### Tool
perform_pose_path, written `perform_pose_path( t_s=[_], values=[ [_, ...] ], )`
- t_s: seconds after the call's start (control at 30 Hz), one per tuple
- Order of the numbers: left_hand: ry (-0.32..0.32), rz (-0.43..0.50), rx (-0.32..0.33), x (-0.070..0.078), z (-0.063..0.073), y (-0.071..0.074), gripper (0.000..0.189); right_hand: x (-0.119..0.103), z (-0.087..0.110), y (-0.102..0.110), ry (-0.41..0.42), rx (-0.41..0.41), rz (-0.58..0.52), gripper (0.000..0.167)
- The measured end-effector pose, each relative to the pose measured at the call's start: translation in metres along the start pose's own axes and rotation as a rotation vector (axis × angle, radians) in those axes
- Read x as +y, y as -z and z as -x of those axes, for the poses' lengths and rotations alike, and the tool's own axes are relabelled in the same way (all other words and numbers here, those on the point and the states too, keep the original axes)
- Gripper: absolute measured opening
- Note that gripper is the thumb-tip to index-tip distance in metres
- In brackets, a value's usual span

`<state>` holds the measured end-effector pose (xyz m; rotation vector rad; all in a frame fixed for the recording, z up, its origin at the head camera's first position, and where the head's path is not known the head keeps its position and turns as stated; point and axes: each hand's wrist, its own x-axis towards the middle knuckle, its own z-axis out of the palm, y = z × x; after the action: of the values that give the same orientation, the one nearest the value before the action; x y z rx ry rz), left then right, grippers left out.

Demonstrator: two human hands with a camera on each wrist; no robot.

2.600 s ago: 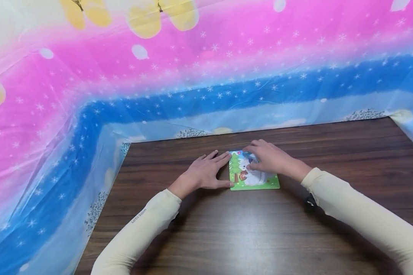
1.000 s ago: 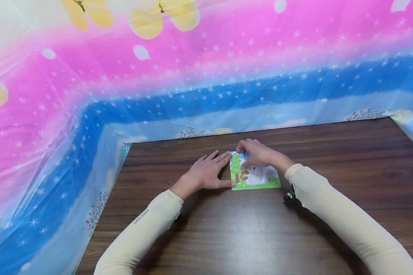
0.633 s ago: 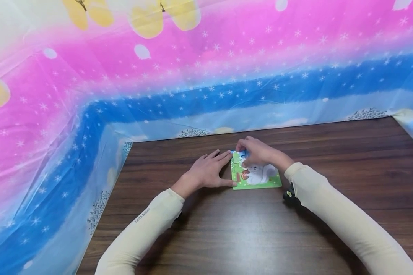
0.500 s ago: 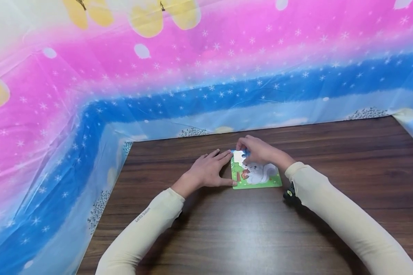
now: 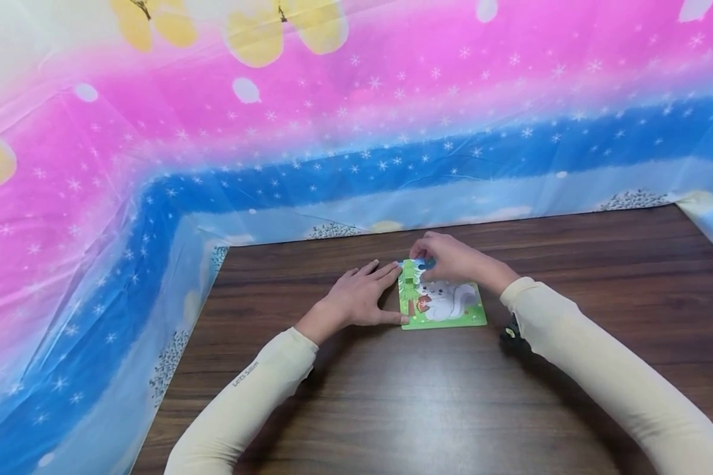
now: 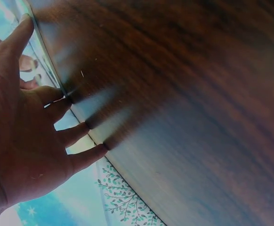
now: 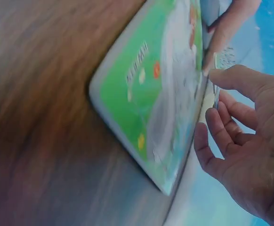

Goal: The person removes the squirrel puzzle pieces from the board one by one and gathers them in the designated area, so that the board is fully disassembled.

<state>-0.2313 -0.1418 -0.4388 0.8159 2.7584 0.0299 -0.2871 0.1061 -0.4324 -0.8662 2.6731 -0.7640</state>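
A jigsaw puzzle (image 5: 451, 311) with a white squirrel and a green tree lies flat on the dark wooden table. My left hand (image 5: 358, 298) is spread beside it, straight fingers on the tabletop and thumb at the puzzle's lower left corner. Over its upper left part, my right hand (image 5: 451, 258) pinches a jigsaw piece (image 5: 412, 267) between thumb and fingers. In the right wrist view that thin piece (image 7: 216, 61) shows almost edge-on, raised off the puzzle. The right hand hides the upper right part of the puzzle in the head view.
The wooden table (image 5: 356, 396) stretches in front of and to both sides of the puzzle. A pink and blue printed cloth (image 5: 356, 165) hangs along its back and left edges. Black wrist gear (image 5: 512, 332) shows under the right sleeve.
My right hand has moved left across the puzzle to its upper left part. There a piece came up, tilted and flashed white with glare, and is now raised. The left hand has stayed put.
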Motion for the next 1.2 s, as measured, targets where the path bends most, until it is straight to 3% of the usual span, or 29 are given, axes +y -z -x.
perform_pose_path(
  t_s=[0.23, 0.67, 0.9, 1.2],
  values=[
    [-0.006, 0.023, -0.002, -0.001, 0.001, -0.002, 0.107, 0.021, 0.024, 0.016, -0.001, 0.041, 0.04, 0.043],
    [-0.009, 0.003, -0.015, -0.001, 0.004, -0.001, 0.105, 0.081, 0.078, 0.038, -0.061, 0.088, 0.158, 0.042],
    [-0.001, -0.011, -0.028, 0.0, 0.005, 0.0, 0.105, 0.103, 0.091, 0.041, -0.054, 0.095, 0.165, 0.041],
    [-0.01, -0.032, -0.043, 0.0, 0.005, -0.002, 0.103, 0.111, 0.098, 0.041, -0.069, 0.072, 0.145, 0.037]
  ],
)
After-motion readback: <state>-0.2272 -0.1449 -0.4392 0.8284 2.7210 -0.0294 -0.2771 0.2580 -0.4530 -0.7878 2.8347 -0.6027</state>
